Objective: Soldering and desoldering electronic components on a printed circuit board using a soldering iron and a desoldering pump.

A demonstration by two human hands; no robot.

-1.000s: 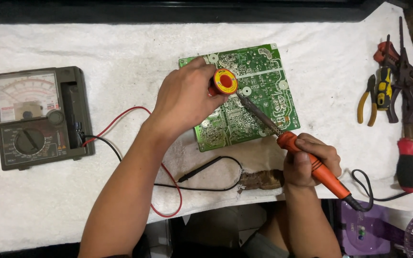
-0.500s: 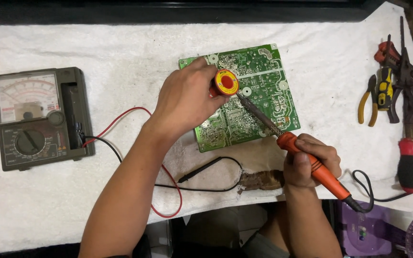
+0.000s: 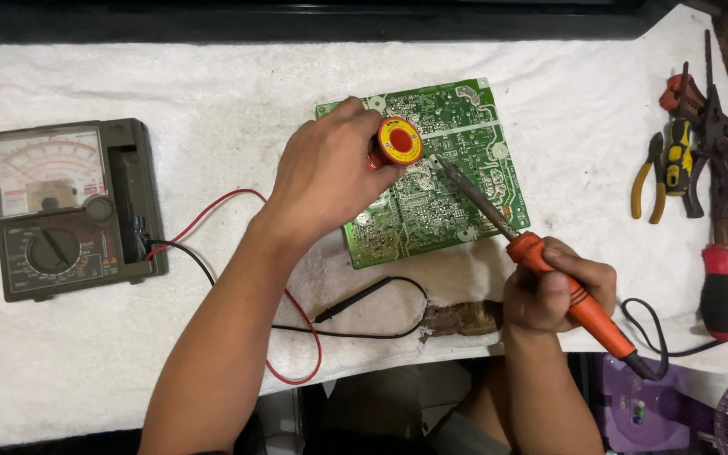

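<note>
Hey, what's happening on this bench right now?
A person is soldering on a green circuit board that lies on a white cloth. The right hand grips an orange-handled soldering iron, its tip resting on the board. The left hand holds a small red and yellow solder spool over the board, close to the tip. An analog multimeter sits at the left with its red and black leads trailing across the cloth, and pliers and a screwdriver lie at the right.

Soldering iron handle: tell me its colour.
Orange, with a black cord end. The soldering iron sits in the right hand, best seen in the head view.
</note>
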